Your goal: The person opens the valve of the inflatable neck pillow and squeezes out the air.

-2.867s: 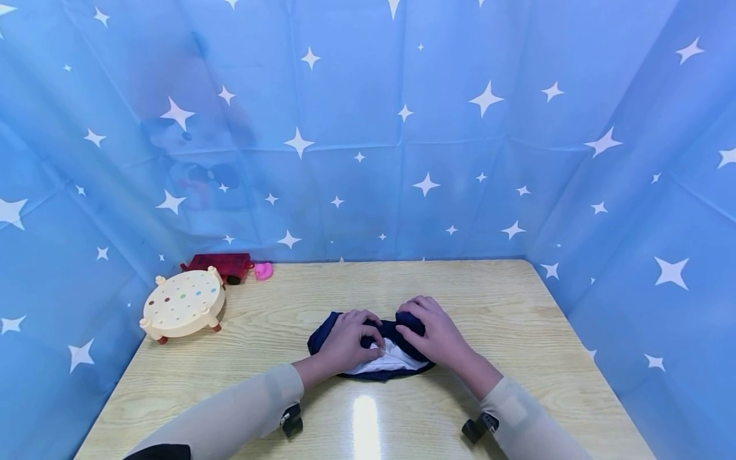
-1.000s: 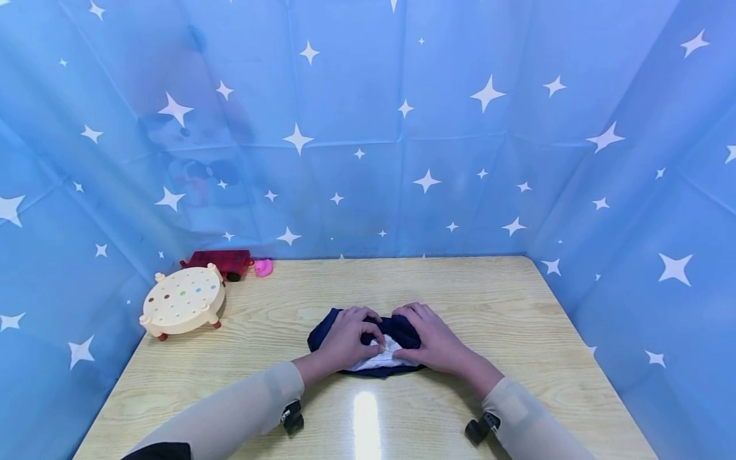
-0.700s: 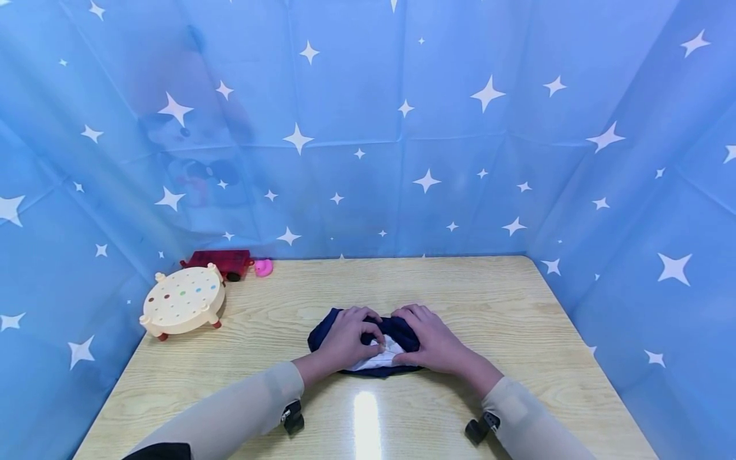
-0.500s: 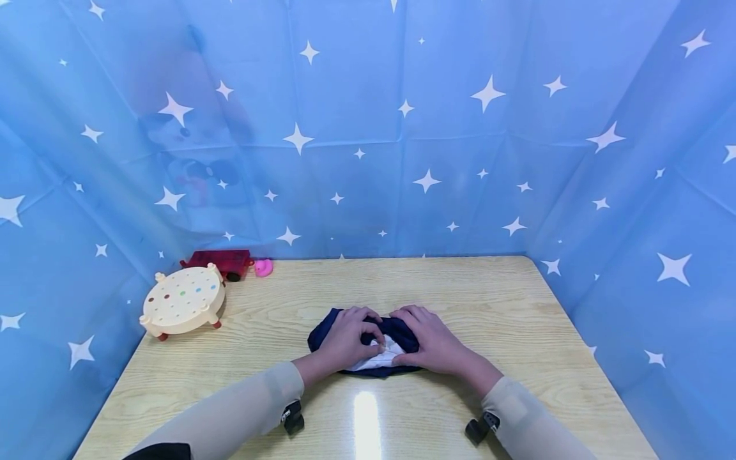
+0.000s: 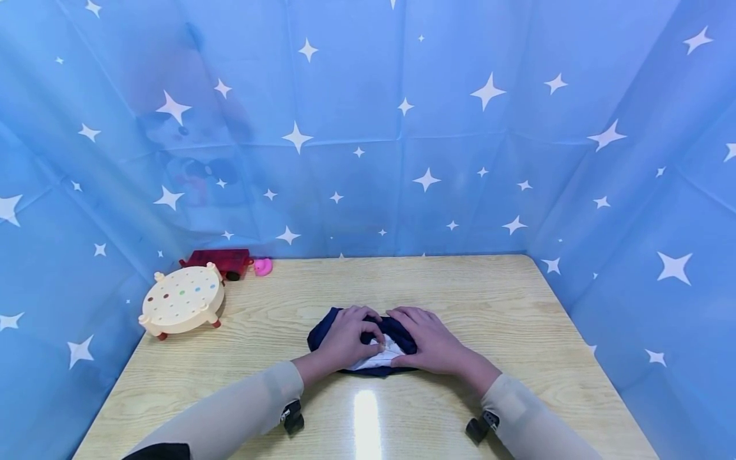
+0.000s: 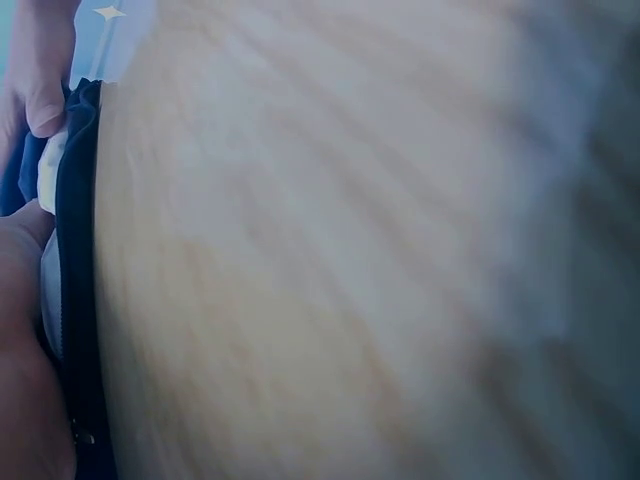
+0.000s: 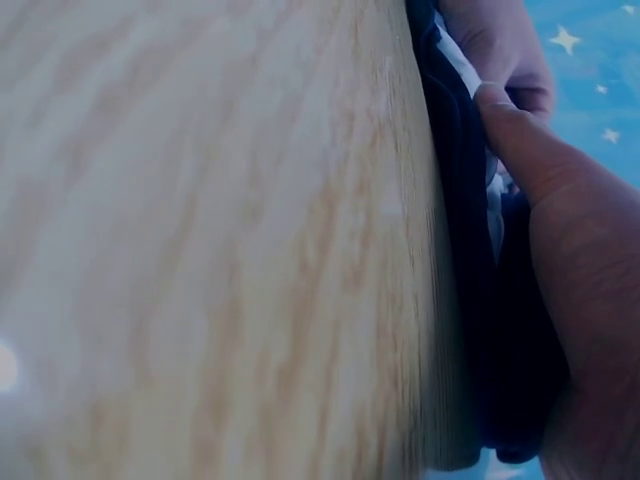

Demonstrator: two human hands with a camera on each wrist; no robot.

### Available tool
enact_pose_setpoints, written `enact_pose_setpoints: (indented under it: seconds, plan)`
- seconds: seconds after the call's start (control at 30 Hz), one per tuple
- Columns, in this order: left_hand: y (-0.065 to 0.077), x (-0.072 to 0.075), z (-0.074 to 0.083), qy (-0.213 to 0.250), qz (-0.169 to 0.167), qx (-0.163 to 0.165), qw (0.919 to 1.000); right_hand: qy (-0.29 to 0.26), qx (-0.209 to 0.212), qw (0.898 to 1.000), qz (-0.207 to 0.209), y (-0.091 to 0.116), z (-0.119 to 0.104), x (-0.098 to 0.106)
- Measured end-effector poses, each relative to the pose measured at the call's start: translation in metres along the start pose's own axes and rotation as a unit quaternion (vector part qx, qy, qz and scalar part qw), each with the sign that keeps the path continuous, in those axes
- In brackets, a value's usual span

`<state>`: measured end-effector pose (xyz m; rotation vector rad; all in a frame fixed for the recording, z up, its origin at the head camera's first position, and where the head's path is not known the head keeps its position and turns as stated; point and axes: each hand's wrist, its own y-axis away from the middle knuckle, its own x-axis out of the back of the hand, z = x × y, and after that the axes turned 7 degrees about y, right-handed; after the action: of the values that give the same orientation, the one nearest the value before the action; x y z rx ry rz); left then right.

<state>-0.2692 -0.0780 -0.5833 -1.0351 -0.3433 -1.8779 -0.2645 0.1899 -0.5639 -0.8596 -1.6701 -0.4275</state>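
Observation:
A navy cloth item with a white lining (image 5: 368, 364) lies bunched on the table in the head view. Its left end (image 5: 319, 333) pokes out beyond my left hand (image 5: 344, 342), whose bent fingers and thumb grip the middle of it. My right hand (image 5: 430, 342) curls around the folded right end, thumb toward me and fingers on the far side. Along the near side runs a navy edge (image 6: 80, 230), seen in the left wrist view. In the right wrist view, the thumb (image 7: 520, 140) presses over the navy layers (image 7: 470, 250). Both palms hide part of the cloth.
At the back left of the wooden table (image 5: 489, 287) sits a round cream stool-like piece (image 5: 183, 299) with colored dots. Behind it are a red wheeled toy (image 5: 221, 260) and a pink toy duck (image 5: 262, 267). A blue starry curtain (image 5: 368, 179) surrounds the table's back and sides.
My right hand has come lower and then slid left with the cloth's right end, folding it inward over the white lining. Less white shows. My left hand has stayed in place.

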Motion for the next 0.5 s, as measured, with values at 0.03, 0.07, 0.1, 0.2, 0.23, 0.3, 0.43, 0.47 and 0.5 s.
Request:
enact_pose_setpoints:
  seconds: [0.03,0.07,0.1,0.2,0.23,0.3,0.43,0.47,0.5]
  plan:
    - [0.0000,0.0002,0.0002,-0.001,0.000,0.000,1.0000,0.003,0.002,1.000,-0.001,-0.0001,0.0000,-0.0002]
    - [0.0001,0.0003,0.0004,-0.001,0.000,0.000,1.0000,0.005,0.003,1.000,-0.002,-0.0002,-0.0002,-0.0001]
    - [0.0002,0.0004,0.0005,-0.001,0.000,0.000,1.0000,0.009,0.003,1.000,-0.005,-0.0001,-0.0002,-0.0002]
    - [0.0004,0.0006,0.0006,0.000,0.001,-0.001,1.0000,0.022,0.006,1.000,-0.009,0.0001,-0.0002,-0.0011]
    - [0.0004,0.0005,0.0004,0.001,0.001,-0.002,1.0000,0.026,0.008,1.000,-0.009,0.0001,-0.0002,-0.0016]
    - [0.0004,0.0003,0.0000,0.002,0.002,-0.003,1.0000,0.032,0.009,0.999,-0.011,0.0002,0.0000,-0.0024]
    - [-0.0001,-0.0005,-0.0010,0.001,0.000,-0.003,1.0000,0.044,0.012,0.999,-0.013,-0.0002,0.0002,-0.0041]
    - [-0.0003,-0.0009,-0.0015,0.000,-0.001,-0.002,1.0000,0.047,0.011,0.999,-0.016,-0.0002,0.0002,-0.0044]
    - [-0.0003,-0.0009,-0.0015,-0.002,-0.001,-0.002,1.0000,0.051,0.011,0.999,-0.018,-0.0003,0.0004,-0.0047]
